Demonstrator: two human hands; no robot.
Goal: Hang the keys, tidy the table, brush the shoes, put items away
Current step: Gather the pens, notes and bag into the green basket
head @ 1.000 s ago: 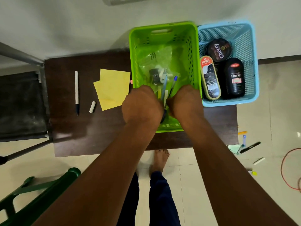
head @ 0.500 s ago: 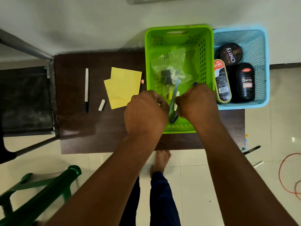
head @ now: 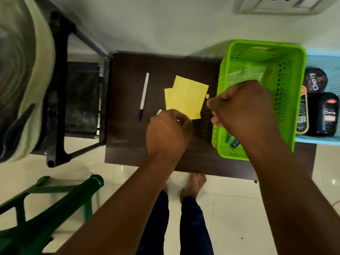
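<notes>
Change: both hands are leaving the green basket (head: pixel 261 52), pens (head: pixel 233 141) now lying inside | Left hand (head: pixel 168 132) is pinching yellow papers (head: pixel 185 96) on desk (head: pixel 127 142) | Right hand (head: pixel 242 107) is hovering clenched, apparently empty | Remaining: white pen (head: pixel 144 95).

Dark brown wooden table (head: pixel 128 140) pushed against a plain off-white wall (head: pixel 156 24). Switch plate (head: pixel 279 4) on the wall, far right. Floor (head: pixel 239 208) is glossy cream tile with thin grout lines, reflecting light. Black metal-frame chair (head: pixel 60 89) just left of the table, pale blurred cloth (head: pixel 27 70) draped over it at far left. Green plastic chair (head: pixel 46 208) at near left.
</notes>
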